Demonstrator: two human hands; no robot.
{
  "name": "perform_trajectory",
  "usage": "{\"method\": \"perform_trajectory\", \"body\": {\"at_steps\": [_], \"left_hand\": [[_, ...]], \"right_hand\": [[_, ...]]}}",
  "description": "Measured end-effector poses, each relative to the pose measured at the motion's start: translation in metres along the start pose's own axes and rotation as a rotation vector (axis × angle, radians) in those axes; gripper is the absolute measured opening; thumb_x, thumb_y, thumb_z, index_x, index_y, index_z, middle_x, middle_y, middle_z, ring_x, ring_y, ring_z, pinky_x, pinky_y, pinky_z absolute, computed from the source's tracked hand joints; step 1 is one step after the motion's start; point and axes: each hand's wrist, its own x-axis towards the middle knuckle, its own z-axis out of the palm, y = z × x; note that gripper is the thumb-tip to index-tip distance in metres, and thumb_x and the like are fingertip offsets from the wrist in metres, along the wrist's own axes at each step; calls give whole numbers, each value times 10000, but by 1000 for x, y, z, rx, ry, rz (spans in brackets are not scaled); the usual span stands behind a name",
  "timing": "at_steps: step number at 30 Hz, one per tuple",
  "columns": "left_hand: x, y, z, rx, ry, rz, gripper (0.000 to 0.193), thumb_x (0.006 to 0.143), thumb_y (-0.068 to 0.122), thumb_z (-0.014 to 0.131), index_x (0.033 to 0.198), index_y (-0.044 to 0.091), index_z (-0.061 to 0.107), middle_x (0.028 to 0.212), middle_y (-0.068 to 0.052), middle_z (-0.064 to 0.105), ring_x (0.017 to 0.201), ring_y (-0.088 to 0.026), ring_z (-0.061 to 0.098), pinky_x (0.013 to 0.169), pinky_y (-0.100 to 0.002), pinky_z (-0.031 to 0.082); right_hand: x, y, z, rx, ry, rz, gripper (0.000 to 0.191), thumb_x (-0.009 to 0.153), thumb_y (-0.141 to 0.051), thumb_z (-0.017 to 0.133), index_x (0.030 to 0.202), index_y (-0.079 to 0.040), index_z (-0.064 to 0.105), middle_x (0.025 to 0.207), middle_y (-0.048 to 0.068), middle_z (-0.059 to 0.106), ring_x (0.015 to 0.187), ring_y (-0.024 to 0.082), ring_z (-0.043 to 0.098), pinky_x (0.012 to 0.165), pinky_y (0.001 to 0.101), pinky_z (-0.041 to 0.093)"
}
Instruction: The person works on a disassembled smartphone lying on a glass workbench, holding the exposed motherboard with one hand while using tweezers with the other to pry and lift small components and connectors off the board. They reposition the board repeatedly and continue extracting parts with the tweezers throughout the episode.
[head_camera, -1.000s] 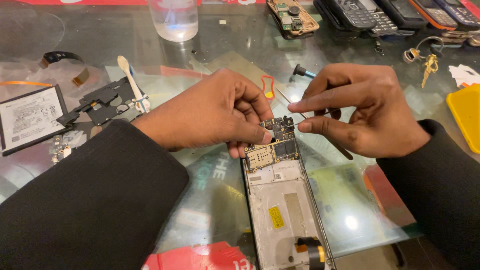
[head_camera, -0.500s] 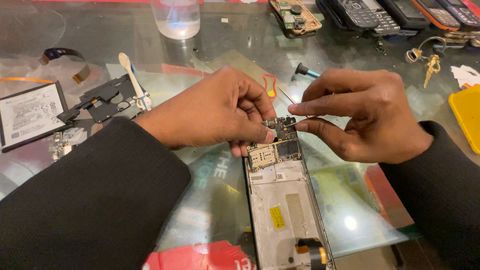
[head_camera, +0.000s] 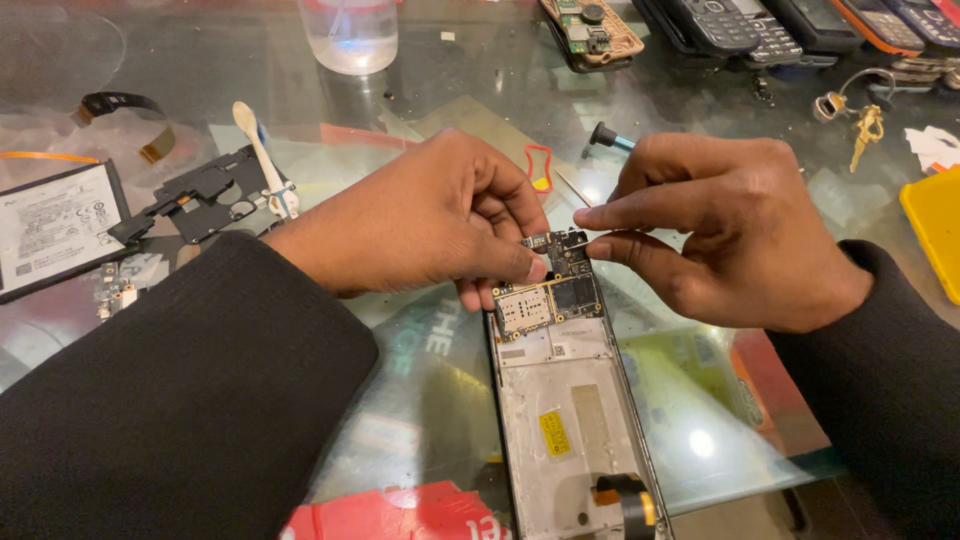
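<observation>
1. The circuit board (head_camera: 552, 285) sits at the top end of an opened phone frame (head_camera: 572, 420) that lies lengthways near the middle of the glass tabletop (head_camera: 480, 90), its lower end reaching the near edge.
2. The left hand (head_camera: 430, 215) is curled, thumb and forefinger closed on the board's upper left corner; the right hand (head_camera: 725, 230) pinches the upper right corner between thumb and forefinger, its other fingers folded in.
3. To my eye the risk is flexing: the board is thin and stiff, studded with small metal shields and gold contacts, and uneven pull from the two pinches could crack it or tear a connector that may be attached underneath. I can't see whether any are.
4. A slip could also drop it onto the hard glass, which looks slick.
5. The frame is a long, flat, silvery metal tray with a yellow sticker (head_camera: 555, 433) and a dark round part (head_camera: 630, 497) at its foot.
6. Toward the left edge lie a flat grey battery (head_camera: 52, 235), a black plastic cover plate (head_camera: 200, 195) and a pale spudger (head_camera: 262, 160).
7. Along the far edge stand a clear plastic cup (head_camera: 350, 32), another bare board (head_camera: 592, 30) and several keypad phones (head_camera: 760, 28); keys (head_camera: 858, 115) lie near the right edge.
</observation>
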Motion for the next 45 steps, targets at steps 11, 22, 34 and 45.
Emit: {"method": "perform_trajectory", "body": {"at_steps": [11,22,34,45], "left_hand": [[-3,11,1,-33,3,4,173,823,56,774,935,-69,726,680,-59,714,523,-70,659,454,-207,555],[7,4,4,-47,11,4,185,815,41,771,944,-67,692,669,-69,710,516,-80,670,448,-217,559],[1,-4,1,17,9,0,176,826,64,774,937,-64,725,669,-60,714,519,-73,658,456,-205,552],[2,-5,3,-5,10,7,184,827,67,776,937,-65,711,678,-62,713,529,-76,671,461,-208,563]], "right_hand": [[3,-9,-13,-22,58,-50,231,789,-71,837,1014,-64,786,922,93,718,747,175,696,580,277,519],[-2,9,-11,-132,42,-101,283,742,-58,873,1014,-98,808,943,84,723,838,227,669,695,335,517],[4,3,0,-184,18,-150,287,739,-73,871,1016,-120,811,962,74,736,846,226,657,704,348,519],[4,-1,-1,-228,47,-218,276,714,-45,882,971,-109,804,909,68,722,776,243,634,633,361,502]]}}
